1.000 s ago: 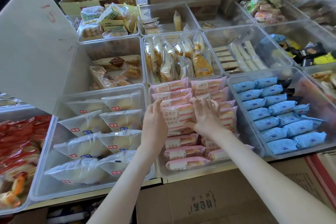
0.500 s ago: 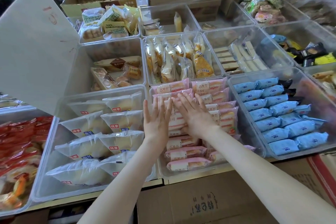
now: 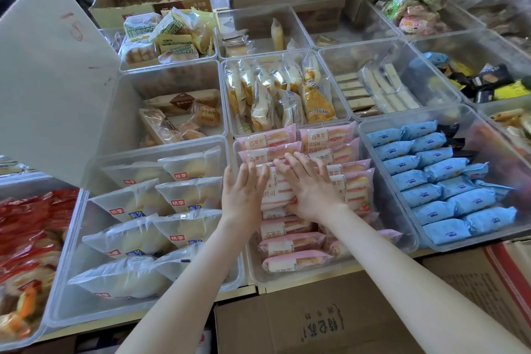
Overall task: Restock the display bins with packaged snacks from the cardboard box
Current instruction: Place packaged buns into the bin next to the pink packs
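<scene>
My left hand (image 3: 243, 198) and right hand (image 3: 311, 191) lie flat, holding nothing, just pressing the pink plastic-wrapped bread packs (image 3: 290, 244) -- lean too hard and they'd probably squash.

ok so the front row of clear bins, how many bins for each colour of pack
red packs: 1 bin
white packs: 1 bin
pink packs: 1 bin
blue packs: 1 bin, with a few dark packs at its back
total: 4 bins
</scene>
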